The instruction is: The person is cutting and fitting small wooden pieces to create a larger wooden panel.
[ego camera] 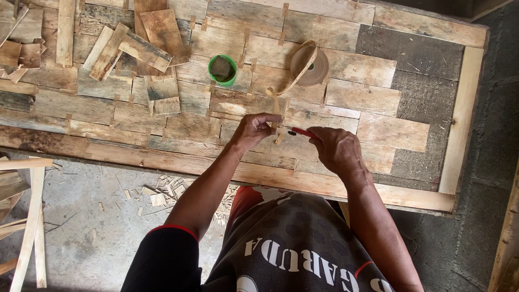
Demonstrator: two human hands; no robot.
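Left hand is pinching the strip running up-right to the roll; right hand is gripping red-handled cutters just beside it.

Just beyond the fingertips of the left hand, the edging strip is pale tan, like its roll. In the fingers of the right hand sits a red-handled cutter. Under both hands the wooden panel is a patchwork of weathered brown, grey and honey boards (two patches dark grey). Further past the left fingers stands a green cup.
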